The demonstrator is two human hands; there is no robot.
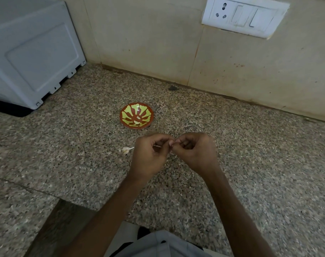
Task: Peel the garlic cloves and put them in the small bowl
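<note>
Now, the garlic clove (173, 145) is pinched between both sets of fingertips, mostly hidden, held above the counter (65, 154) just in front of the small bowl (135, 127). Both the left hand (150, 154) and the right hand (195, 151) are curled tight on it, knuckles nearly touching. Best bet here — steady it with one hand, lift the papery skin at the tip with a nail, and peel in strips. A second clove (125, 150), apparently unpeeled, lies just beside the left hand; the bowl is near — an easy drop.

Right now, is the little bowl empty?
Not empty, it seems: the bowl stands upright on the counter with two small pale bits inside, probably peeled garlic, though too small to be sure.
</note>
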